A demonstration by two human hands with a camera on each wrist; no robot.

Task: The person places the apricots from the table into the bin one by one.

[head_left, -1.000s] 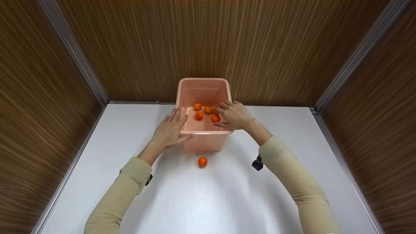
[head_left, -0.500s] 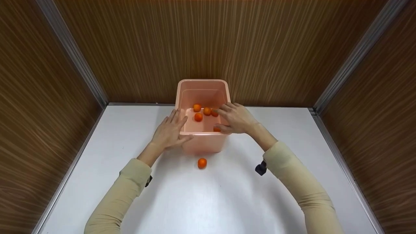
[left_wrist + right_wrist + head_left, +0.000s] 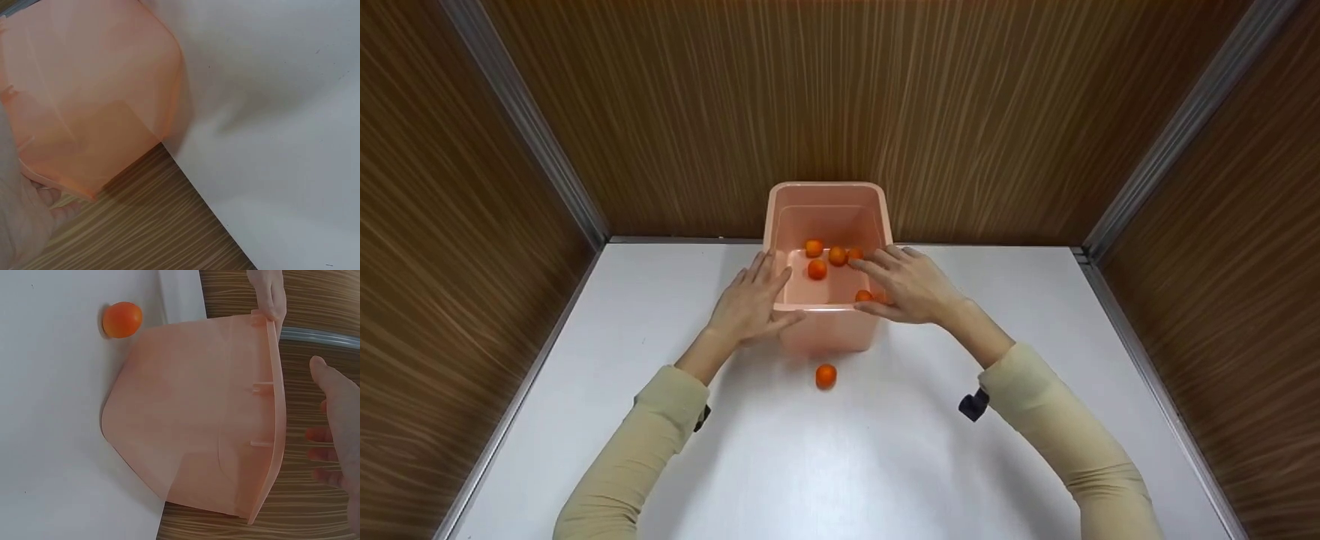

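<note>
A pink plastic bin (image 3: 825, 189) stands at the back of the white table, against the wooden wall. Several small oranges lie on its floor, one orange (image 3: 864, 296) near the front right corner. Another orange (image 3: 826, 376) sits on the table just in front of the bin, and shows as the orange (image 3: 121, 319) in the right wrist view. My left hand (image 3: 751, 298) rests with straight fingers on the bin's near left corner, thumb along the front wall. My right hand (image 3: 909, 286) hovers over the near right corner, fingers spread, holding nothing.
Wood-grain walls with metal corner strips (image 3: 1177, 127) close in the table (image 3: 885, 465) on three sides. The bin wall (image 3: 95, 101) fills the left wrist view beside my palm (image 3: 22, 225). The bin's side (image 3: 197, 427) shows in the right wrist view.
My right hand held an orange over the bin, let it drop inside, and drew back toward the near right corner with fingers spread. The left hand stayed on the bin.
</note>
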